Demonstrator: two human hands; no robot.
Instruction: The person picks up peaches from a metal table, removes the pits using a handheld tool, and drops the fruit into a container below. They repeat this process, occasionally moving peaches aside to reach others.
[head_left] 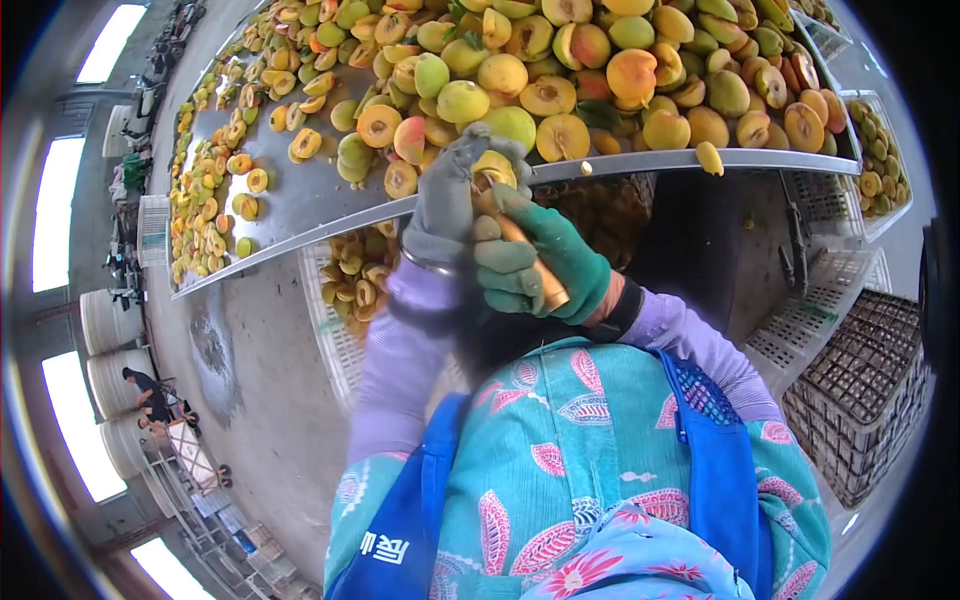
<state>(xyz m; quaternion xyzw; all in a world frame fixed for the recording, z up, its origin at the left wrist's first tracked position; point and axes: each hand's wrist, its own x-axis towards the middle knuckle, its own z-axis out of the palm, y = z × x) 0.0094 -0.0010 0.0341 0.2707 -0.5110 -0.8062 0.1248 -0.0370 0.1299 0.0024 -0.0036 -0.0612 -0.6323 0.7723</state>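
My left hand (450, 200), in a grey glove, is closed around a cut yellow stone fruit (494, 172) that looks like an apricot or peach. My right hand (550, 255), in a green glove, wraps round a wooden-handled tool (530, 262). The tool's handle end points down toward my body, while its working end is hidden at the fruit and between the gloves. Both hands meet over the near rim of a metal table (330, 225). Whole and halved fruits (500, 75) lie heaped on the table just beyond my hands.
A white crate of fruit halves (325, 290) stands below the rim at left. Another fruit crate (885, 170) sits at right, above a stack of dark crates (860, 390). A yellow piece (709, 158) rests on the rim. A person (150, 395) is far left beside a cart.
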